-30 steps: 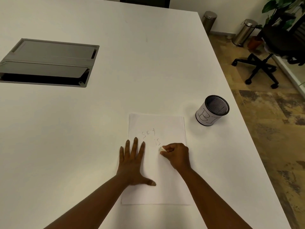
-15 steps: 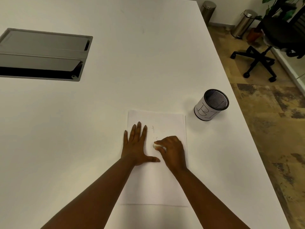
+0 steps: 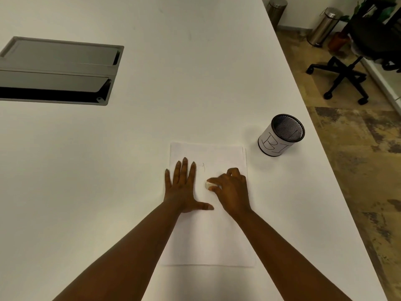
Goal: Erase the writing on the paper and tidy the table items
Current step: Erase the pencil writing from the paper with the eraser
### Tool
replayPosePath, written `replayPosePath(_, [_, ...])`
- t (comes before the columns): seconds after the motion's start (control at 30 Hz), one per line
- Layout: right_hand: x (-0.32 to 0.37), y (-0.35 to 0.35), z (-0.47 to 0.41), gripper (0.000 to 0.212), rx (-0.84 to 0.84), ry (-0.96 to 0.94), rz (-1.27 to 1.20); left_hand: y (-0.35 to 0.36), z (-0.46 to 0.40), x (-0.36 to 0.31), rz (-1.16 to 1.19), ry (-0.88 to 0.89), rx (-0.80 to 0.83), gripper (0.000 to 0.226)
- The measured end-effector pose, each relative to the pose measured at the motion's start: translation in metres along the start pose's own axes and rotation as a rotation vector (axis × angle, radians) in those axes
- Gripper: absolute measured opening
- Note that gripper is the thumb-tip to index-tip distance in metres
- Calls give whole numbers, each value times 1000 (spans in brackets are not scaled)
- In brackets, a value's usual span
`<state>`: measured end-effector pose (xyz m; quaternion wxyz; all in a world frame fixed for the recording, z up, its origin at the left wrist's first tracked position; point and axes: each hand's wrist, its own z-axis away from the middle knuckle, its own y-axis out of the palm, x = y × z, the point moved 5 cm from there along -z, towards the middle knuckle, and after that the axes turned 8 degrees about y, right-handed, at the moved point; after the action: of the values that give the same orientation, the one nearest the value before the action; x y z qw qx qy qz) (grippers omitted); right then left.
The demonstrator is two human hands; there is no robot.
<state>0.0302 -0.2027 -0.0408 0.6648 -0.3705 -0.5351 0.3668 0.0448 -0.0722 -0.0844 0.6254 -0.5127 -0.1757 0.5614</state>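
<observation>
Writing (image 3: 203, 166) now almost gone

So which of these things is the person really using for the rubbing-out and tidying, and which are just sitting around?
Part of the job:
- paper, held flat by the left hand
- eraser, pinched in the right hand
- mesh pen cup

Just lying about:
- cable hatch in the table
- office chair
- two metal bins
- plant

Right hand (image 3: 233, 190) with eraser (image 3: 207, 185) on paper (image 3: 217, 235)
</observation>
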Motion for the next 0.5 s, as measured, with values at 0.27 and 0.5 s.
replayPosePath(0.27, [-3, -6, -18, 23, -12, 86, -31, 2, -3, 0, -18, -2, 31, 134])
replayPosePath(0.5, [2, -11, -28, 22, -9, 120, -41, 3, -2, 1, -17, -7, 11, 133])
